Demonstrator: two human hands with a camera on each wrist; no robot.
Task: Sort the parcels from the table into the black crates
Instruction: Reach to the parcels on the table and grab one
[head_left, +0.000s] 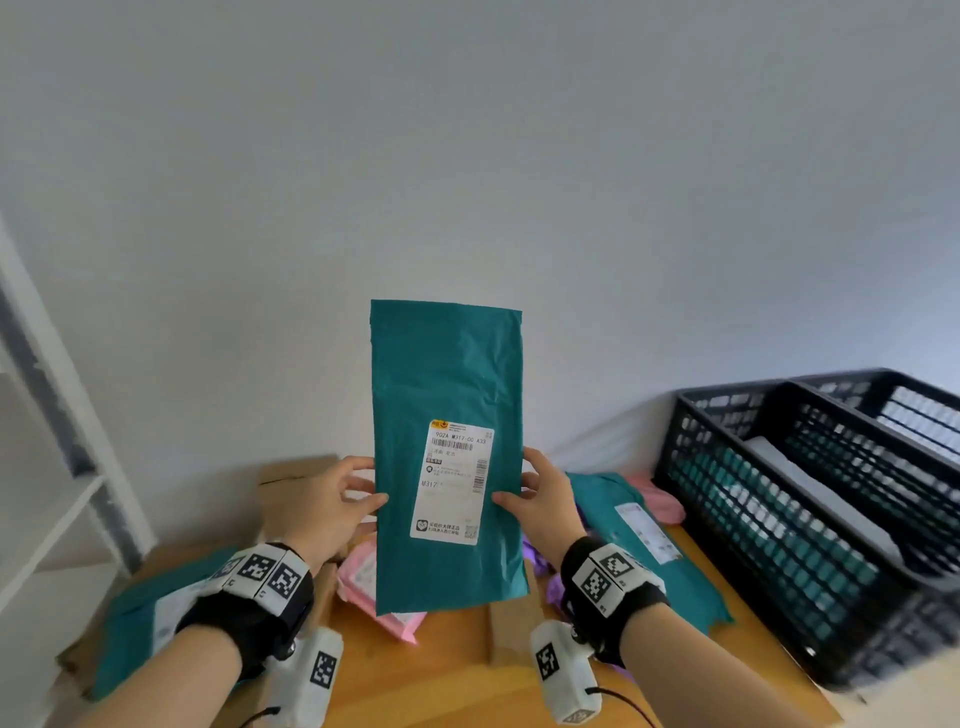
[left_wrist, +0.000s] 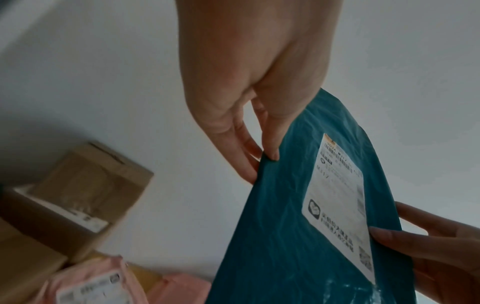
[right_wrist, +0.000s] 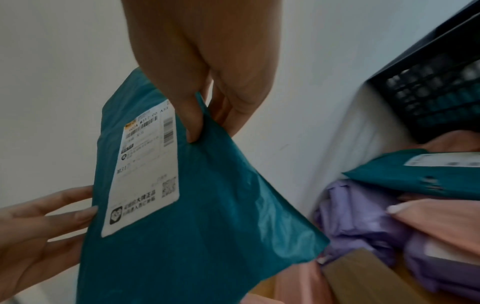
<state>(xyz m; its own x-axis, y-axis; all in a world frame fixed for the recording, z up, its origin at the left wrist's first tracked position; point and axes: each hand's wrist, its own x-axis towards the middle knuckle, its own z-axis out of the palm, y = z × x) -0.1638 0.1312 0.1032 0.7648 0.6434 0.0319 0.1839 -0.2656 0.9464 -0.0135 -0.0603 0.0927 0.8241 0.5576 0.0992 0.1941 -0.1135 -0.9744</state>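
- The left hand (head_left: 324, 512) pinches the left edge of the teal parcel (head_left: 447, 384), thumb on the front and fingers (left_wrist: 248, 162) behind; this grip is closed on the mailer.
- The right hand (head_left: 545, 501) pinches the right edge the same way, its thumb (right_wrist: 193, 123) pressed on the front face just beside the label.
- The teal parcel stands upright in the air between both hands, above the table (head_left: 441, 670) and in front of the wall, its white shipping label (head_left: 453, 480) facing the camera.
- Below it on the table lie a pink parcel (head_left: 363, 577), purple parcels (right_wrist: 363, 216) and a second teal parcel (head_left: 670, 577) to the right, and another teal parcel (head_left: 140, 618) at the left.
- A cardboard box (left_wrist: 85, 185) sits against the wall behind the left hand.
- The black crates (head_left: 810, 499) stand at the right end of the table; the nearer one has teal parcels inside, seen through its mesh wall.
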